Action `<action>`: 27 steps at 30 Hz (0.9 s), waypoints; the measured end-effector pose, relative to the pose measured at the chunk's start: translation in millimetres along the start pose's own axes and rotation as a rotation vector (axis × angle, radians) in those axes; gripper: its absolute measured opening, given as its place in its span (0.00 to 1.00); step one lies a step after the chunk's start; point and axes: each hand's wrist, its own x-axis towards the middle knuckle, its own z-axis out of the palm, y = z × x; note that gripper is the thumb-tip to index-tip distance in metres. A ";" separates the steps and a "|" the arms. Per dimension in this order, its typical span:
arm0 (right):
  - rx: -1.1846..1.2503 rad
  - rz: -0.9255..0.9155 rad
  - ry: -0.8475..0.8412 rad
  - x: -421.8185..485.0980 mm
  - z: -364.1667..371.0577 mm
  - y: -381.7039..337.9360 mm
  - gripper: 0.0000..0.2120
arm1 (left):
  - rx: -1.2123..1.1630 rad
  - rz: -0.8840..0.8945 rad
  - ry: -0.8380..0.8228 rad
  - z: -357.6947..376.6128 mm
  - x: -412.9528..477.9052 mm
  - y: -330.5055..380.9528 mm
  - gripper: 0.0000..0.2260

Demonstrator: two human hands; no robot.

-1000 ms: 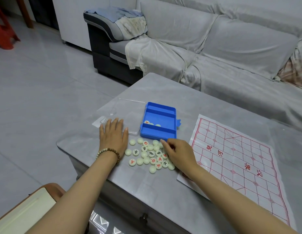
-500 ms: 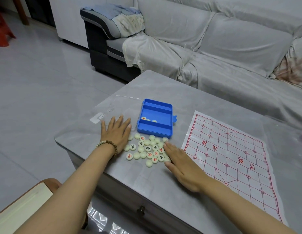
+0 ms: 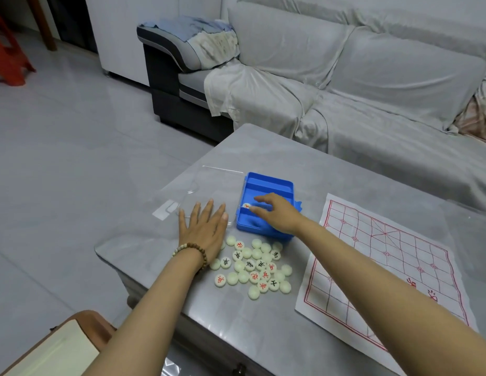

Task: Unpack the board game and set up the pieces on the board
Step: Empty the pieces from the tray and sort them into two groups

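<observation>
Hands: apart, both low over the grey table (image 3: pixel 263 329). The left hand (image 3: pixel 202 230) lies flat, palm down, fingers straight and spread, with the fingertips on the near edge of the clear lid (image 3: pixel 212 183). It grips nothing. A bead bracelet (image 3: pixel 193 252) sits on that wrist.

The right hand (image 3: pixel 277 213) reaches into the blue box (image 3: pixel 271 184), fingers extended and parted over the middle compartment. Its thumb tip is just beside a single piece (image 3: pixel 246 205), white with a red character, lying in the box. Contact between thumb and piece cannot be confirmed. Nothing is seen clasped.

The blue box stands just right of the clear lid, and the two touch along one side. The loose pieces (image 3: pixel 252 267) lie in a heap on the table just in front of the box, between the left wrist and the board (image 3: pixel 385 267). Some show red or black characters, others a blank face. The board, a white sheet with red grid lines, lies flat to the right of the heap with no pieces on it.

A covered sofa (image 3: pixel 345 77) stands behind the table.
</observation>
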 end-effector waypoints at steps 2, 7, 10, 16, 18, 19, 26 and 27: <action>-0.061 0.012 -0.045 21.5 4.7 -2.7 0.21 | -0.007 0.000 0.007 1.1 -1.0 0.2 0.22; -0.036 0.003 0.044 27.7 8.7 -2.4 0.12 | -0.010 0.005 0.019 3.2 -1.1 0.0 0.22; 0.137 0.048 0.072 22.9 3.5 5.4 0.09 | -0.005 0.010 0.019 4.6 0.0 1.1 0.23; 0.361 0.039 0.027 20.1 5.0 0.3 0.07 | -0.002 -0.003 0.025 3.9 -1.7 1.5 0.23; 0.356 0.027 0.060 20.1 7.4 -4.4 0.05 | 0.002 -0.006 0.033 4.7 -1.5 2.2 0.23; 0.364 0.016 0.103 18.6 6.8 -5.3 0.05 | 0.003 -0.007 0.037 4.9 -1.1 2.4 0.23; 0.601 0.104 0.204 -71.3 -8.0 18.0 0.09 | 0.017 -0.007 0.074 6.9 -3.6 1.9 0.24; 0.594 0.146 0.191 -83.5 -5.1 25.5 0.08 | 0.009 -0.012 0.086 7.0 -3.6 2.0 0.24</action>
